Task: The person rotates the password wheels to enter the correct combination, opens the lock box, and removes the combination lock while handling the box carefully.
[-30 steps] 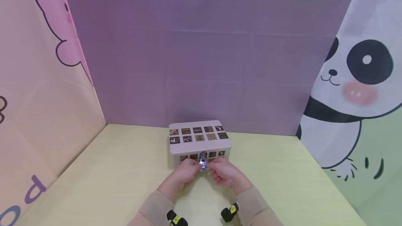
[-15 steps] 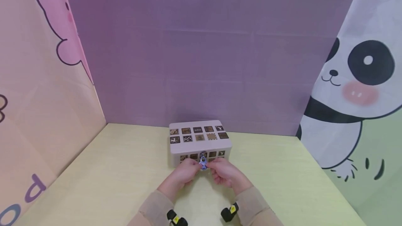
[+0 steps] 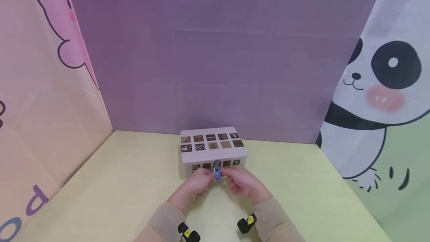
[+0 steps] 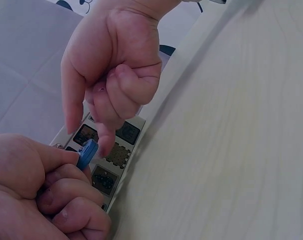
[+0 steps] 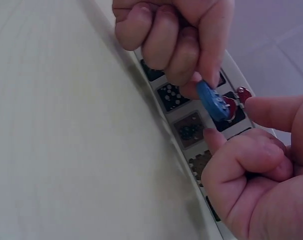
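A small blue padlock [image 3: 217, 173] hangs at the metal latch [image 3: 217, 163] on the front of a pale box with printed picture squares [image 3: 211, 156]. My left hand [image 3: 199, 180] pinches the padlock between thumb and forefinger; in the left wrist view the padlock [image 4: 87, 154] stands edge-on at the thumb tip. My right hand [image 3: 242, 182] is close on the other side, thumb and forefinger apart and its other fingers curled. Seen from the right wrist, a gap separates those fingertips from the padlock [image 5: 211, 101]. Whether the shackle is locked cannot be made out.
The box stands on a pale wooden table [image 3: 141, 182] near the purple back wall [image 3: 215, 66]. Printed side panels rise left and right, a panda [image 3: 362, 145] on the right one. A black wrist-camera mount [image 3: 246, 223] sits at each cuff.
My right thumb and forefinger have moved slightly apart from the padlock, the hand rising a little. The left hand keeps its pinch. The head view has shifted slightly.
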Tool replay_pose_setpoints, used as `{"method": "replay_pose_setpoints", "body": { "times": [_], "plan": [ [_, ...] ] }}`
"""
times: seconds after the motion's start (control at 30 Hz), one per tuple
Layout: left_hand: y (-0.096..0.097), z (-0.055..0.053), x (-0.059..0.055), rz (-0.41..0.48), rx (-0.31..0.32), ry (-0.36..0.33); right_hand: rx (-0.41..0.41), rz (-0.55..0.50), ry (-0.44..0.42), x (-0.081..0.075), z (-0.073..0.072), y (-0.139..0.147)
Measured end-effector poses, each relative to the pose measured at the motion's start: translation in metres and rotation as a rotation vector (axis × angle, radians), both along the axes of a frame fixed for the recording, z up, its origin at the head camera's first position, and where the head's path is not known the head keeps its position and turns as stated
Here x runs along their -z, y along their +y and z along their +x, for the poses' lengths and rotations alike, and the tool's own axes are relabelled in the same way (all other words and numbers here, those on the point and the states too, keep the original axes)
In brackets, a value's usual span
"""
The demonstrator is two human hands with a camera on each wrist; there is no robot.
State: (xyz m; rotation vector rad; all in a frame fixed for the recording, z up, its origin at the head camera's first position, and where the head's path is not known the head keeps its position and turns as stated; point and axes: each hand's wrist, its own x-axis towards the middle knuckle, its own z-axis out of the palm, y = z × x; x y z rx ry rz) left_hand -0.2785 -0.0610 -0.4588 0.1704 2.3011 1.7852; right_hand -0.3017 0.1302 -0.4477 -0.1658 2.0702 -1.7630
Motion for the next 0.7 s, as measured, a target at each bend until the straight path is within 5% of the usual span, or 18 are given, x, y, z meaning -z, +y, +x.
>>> {"method": "replay_pose_setpoints", "body": {
  "times": [0.2, 0.7],
  "plan": [
    [-0.001, 0.001, 0.0, -0.002, 0.003, -0.007, 0.052, -0.009, -0.002, -0.008, -0.002, 0.008],
    [0.0, 0.001, -0.002, -0.007, 0.005, -0.023, 0.037, -0.019, -0.008, -0.013, -0.006, 0.016]
  ]
}}
